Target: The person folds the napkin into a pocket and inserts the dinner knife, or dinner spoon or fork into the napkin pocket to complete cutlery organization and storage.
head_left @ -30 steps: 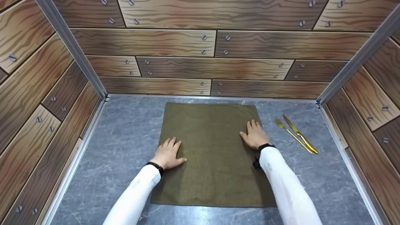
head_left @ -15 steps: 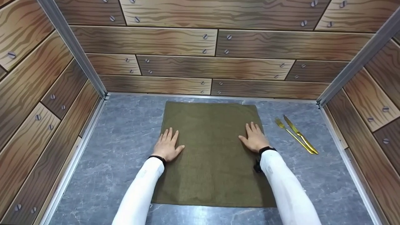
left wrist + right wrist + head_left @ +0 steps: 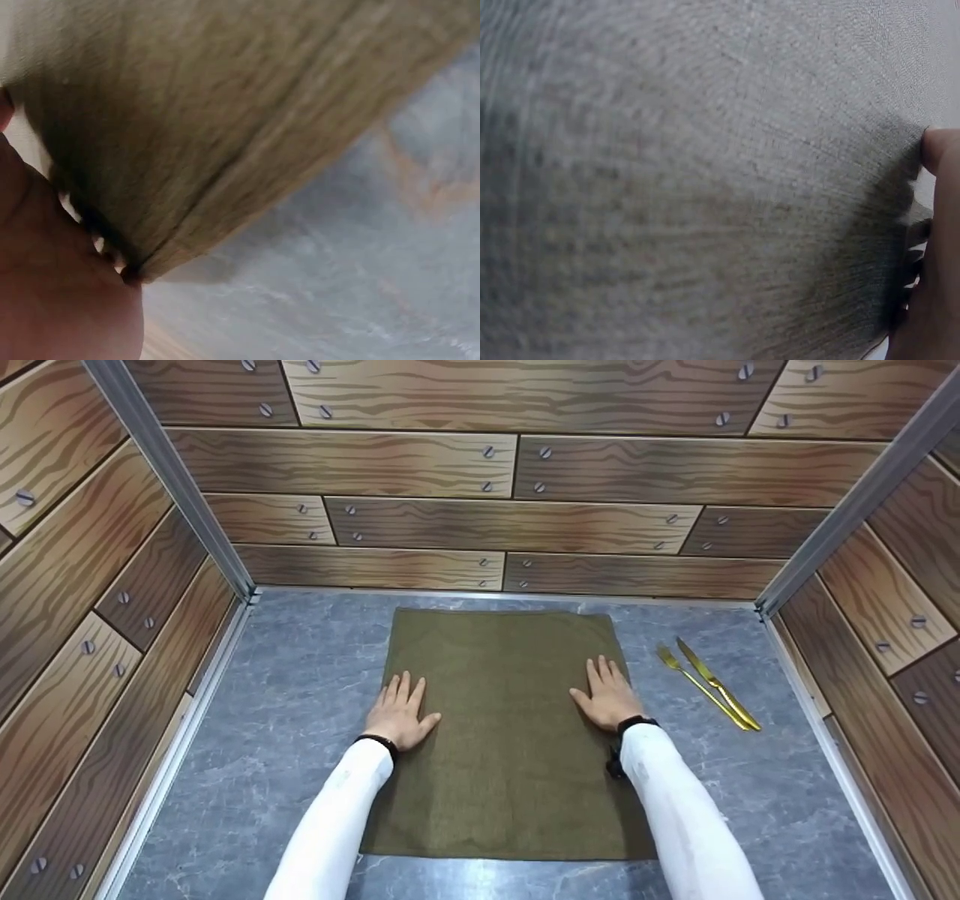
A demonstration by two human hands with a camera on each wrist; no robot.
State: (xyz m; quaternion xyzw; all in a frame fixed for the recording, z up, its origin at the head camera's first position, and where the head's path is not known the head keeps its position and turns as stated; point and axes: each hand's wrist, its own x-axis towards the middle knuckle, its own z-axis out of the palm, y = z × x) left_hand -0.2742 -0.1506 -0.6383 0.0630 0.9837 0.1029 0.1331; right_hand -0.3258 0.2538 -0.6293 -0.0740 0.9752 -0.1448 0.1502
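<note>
An olive-green cloth lies spread flat on the grey marbled tabletop in the head view. Across its left edge rests my left hand, palm down with fingers straight and thumb pointing inward. My right hand lies the same way near the cloth's right edge. Neither hand holds anything. The left wrist view shows the hand's underside against the cloth's hemmed edge. In the right wrist view, part of the hand meets the woven surface of the cloth.
A gold fork and a gold knife lie side by side to the right of the cloth. Wood-patterned walls with metal corner posts stand at the back and both sides of the tabletop.
My left hand has slid forward along the cloth's left edge. The right hand has shifted slightly back toward me. Cloth, fork and knife lie as before.
</note>
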